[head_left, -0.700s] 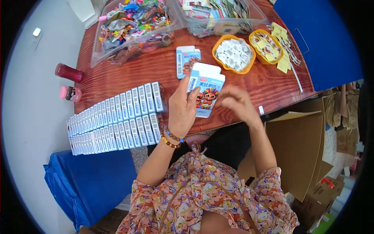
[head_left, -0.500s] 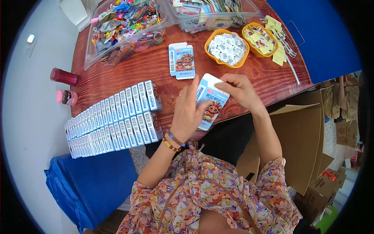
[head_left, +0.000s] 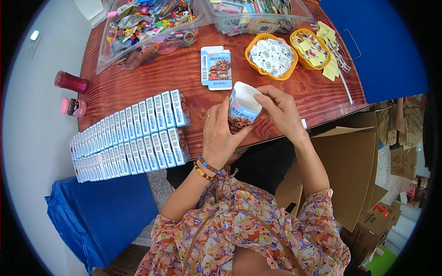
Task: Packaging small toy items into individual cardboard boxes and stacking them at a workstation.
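Observation:
My left hand [head_left: 221,133] is wrapped round a light-blue printed carton [head_left: 242,108], tilted so that its open top and white inside show. At the carton's upper right edge, my right hand [head_left: 279,109] pinches the rim between thumb and fingers. Beyond the hands a second blue carton [head_left: 217,69] lies flattened on the table. To the left stand two long rows of filled-out blue cartons [head_left: 133,133], packed side by side with their barcoded narrow faces showing.
Two yellow baskets hold white slips [head_left: 271,56] and mixed papers [head_left: 311,48]. Clear plastic bins with small toys [head_left: 147,27] and flat packets [head_left: 258,14] stand at the back. A red jar [head_left: 71,82] and pink-lidded jar [head_left: 73,107] stand left. Open cardboard boxes [head_left: 345,175] sit right.
The carton in my hands has gone from flat to opened out, its mouth now gaping. My right hand has shifted slightly at its top edge. The view has moved a little.

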Demonstrator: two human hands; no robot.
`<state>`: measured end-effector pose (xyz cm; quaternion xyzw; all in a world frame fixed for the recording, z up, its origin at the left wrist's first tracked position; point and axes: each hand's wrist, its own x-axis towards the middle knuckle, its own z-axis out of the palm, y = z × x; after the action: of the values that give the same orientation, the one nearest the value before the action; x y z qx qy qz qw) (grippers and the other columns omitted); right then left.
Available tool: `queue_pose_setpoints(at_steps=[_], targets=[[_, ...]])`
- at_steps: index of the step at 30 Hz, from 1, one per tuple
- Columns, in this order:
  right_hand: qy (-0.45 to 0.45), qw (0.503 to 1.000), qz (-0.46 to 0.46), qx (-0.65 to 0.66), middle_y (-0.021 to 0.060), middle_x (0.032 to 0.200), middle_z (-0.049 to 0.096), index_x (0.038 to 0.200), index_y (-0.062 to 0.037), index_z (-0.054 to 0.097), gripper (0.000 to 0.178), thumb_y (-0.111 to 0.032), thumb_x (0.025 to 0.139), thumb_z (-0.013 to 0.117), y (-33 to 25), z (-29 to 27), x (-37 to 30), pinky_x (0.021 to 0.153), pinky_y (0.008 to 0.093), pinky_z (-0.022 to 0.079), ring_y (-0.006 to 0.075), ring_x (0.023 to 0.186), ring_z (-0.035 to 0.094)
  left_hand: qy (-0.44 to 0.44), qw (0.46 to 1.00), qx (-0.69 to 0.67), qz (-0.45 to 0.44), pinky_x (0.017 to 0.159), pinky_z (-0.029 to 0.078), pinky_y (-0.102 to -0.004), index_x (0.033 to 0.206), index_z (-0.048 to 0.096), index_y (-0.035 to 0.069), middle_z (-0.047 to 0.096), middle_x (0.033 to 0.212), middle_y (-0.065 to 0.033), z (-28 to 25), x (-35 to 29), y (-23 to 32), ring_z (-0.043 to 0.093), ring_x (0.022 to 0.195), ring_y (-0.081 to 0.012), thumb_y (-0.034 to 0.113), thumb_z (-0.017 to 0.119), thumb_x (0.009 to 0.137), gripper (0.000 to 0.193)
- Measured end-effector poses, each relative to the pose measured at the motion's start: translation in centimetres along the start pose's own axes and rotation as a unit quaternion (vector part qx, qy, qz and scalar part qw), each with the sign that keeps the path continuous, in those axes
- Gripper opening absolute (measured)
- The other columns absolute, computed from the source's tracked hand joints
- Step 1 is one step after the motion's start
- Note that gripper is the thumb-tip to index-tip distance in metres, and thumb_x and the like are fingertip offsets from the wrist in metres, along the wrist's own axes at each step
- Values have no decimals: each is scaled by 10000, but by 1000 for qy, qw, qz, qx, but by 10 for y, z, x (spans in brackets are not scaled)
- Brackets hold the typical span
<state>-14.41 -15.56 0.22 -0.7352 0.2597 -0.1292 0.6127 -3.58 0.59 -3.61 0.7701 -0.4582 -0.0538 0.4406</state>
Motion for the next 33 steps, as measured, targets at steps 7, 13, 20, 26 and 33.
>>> queue_pose_setpoints(at_steps=[7,13,20,26,33], targets=[[107,984,-121,-73,146,1111,676,1278,0,481,455,14,890,719,22,37,-21,844,305,576,181,1004,688,47,991,-84,-95,896,508,-446,1362,489,-5,614,1188,-199,3,4,-1,614,1073,-377,173,877,707,782],[90,986,-137,40,111,1154,668,1338,15,521,428,64,930,641,39,31,-18,864,280,558,172,1024,678,1,982,-172,-75,852,553,-304,1411,493,7,676,1153,-115,-6,1,-9,676,989,-168,51,760,867,608],[-10,976,-165,141,81,1152,619,1264,22,601,344,35,925,661,40,4,-21,923,299,517,163,1086,622,-98,923,-328,-176,900,538,-367,1428,489,38,653,1223,-170,-33,-1,10,663,1115,-251,73,752,859,628],[-74,978,-189,52,79,1099,612,1134,2,664,246,-35,897,717,34,-15,-19,838,287,518,155,986,626,-143,949,-275,-52,903,536,-345,1387,500,45,631,1243,-161,-37,-9,-6,668,1077,-248,27,724,868,566],[-53,987,-141,54,39,966,621,1127,-9,668,254,-55,885,729,26,0,-29,765,272,508,141,899,618,-213,903,-344,-146,830,541,-271,1302,464,60,643,1134,-85,-37,-13,-4,632,1007,-113,10,668,938,420]])
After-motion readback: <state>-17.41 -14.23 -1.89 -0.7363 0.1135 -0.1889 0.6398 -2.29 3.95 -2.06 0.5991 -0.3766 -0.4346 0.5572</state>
